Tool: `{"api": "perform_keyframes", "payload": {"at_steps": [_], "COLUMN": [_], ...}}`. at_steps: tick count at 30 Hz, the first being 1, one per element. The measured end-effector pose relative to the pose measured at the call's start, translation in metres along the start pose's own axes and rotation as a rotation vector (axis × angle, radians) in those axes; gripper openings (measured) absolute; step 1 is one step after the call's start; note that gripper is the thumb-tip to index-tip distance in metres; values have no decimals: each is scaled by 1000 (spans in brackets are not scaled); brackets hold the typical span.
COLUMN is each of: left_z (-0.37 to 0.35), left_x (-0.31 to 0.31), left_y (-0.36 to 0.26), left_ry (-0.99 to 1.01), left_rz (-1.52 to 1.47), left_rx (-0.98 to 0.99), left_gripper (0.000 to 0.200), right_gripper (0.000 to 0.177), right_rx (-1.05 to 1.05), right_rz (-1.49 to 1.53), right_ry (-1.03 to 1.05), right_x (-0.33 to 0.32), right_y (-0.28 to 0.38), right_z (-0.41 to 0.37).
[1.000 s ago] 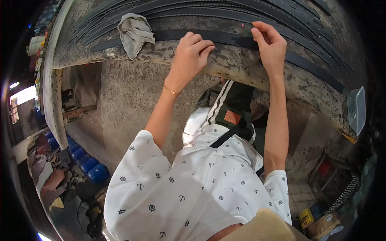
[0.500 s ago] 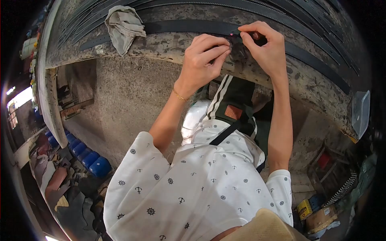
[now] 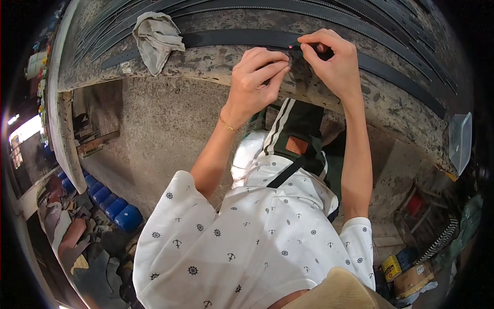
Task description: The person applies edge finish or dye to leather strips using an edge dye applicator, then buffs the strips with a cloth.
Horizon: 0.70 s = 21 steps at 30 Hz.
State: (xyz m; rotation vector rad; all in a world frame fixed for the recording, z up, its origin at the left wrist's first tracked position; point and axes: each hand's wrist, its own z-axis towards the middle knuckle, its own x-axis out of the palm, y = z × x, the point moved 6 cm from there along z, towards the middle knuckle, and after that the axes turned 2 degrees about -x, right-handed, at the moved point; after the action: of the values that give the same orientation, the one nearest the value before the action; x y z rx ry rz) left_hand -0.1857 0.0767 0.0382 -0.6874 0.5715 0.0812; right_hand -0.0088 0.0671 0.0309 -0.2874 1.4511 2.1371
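At the bench edge, my left hand [image 3: 256, 76] has its thumb and fingertips pressed together; whatever is in them is too small to make out. Close beside it on the right, my right hand [image 3: 333, 61] pinches a small dark green thing with a pink tip [image 3: 292, 47], mostly hidden by the fingers. Both hands are over a long black leather strap [image 3: 231, 37] that runs along the front of the worn bench [image 3: 206, 64]. A crumpled grey cloth [image 3: 157, 41] lies across the strap to the left.
Several more black straps [image 3: 355, 23] lie along the back of the bench. A clear plastic container [image 3: 459, 141] sits at its right end. Blue containers [image 3: 127, 217] and leather scraps [image 3: 98, 273] are at lower left. A yellow box [image 3: 391, 268] is at lower right.
Both hands have shifted slightly left, still pinched. The pink tip has moved a little left and down with my right hand.
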Motion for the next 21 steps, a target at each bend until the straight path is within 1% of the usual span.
{"api": "perform_keyframes", "payload": {"at_steps": [3, 4, 5, 6, 8, 10, 11, 12, 13, 14, 16, 17, 19, 20, 21], "left_z": [-1, 0, 2, 3, 1, -4, -4, -6, -6, -7, -7, -7, -4, -1, 1], "left_x": [0, -5, -18, -32, -74, -112, -118, -124, -127, -124, -98, -91, -56, -50, -44], "left_y": [1, 1, 1, 4, 28, 49, 51, 53, 52, 48, 40, 29, 11, 4, 1], "left_ry": [-3, -4, -54, -103, -237, -300, -300, -319, -336, -335, -270, -272, -112, -115, -19], "left_rz": [-6, -5, 59, 122, 292, 252, 254, 161, 67, 67, -439, -444, -1234, -1239, -790], "left_rx": [-4, -4, -10, -16, -104, -326, -318, -321, -325, -324, -344, -341, -527, -526, -589], "left_gripper": [13, 13, 12, 11, 9, 6, 6, 6, 6, 6, 8, 8, 11, 11, 12], "right_gripper": [13, 13, 12, 12, 12, 12, 12, 13, 13, 13, 13, 13, 13, 13, 12], "right_rx": [-28, 48, 123, 123, 246, 241, 189, 141, 116, 115, 73, 72, 131, 131, 151], "right_rz": [-2, 92, 185, 184, 381, 380, 298, 216, 200, 200, 78, 73, 133, 128, 163], "right_ry": [-16, -41, -65, -66, -205, -204, -165, -125, -94, -96, -52, -53, -91, -89, -129], "right_x": [0, -1, -2, -3, -12, -11, -7, -4, -3, -3, -3, -3, -4, -4, -5], "right_y": [1, -5, -11, -10, -17, -20, -19, -17, -12, -10, -6, -5, -9, -10, -13], "right_z": [-1, -2, -3, -3, -5, -4, -3, -4, -2, -3, -2, -2, -3, -4, -4]}}
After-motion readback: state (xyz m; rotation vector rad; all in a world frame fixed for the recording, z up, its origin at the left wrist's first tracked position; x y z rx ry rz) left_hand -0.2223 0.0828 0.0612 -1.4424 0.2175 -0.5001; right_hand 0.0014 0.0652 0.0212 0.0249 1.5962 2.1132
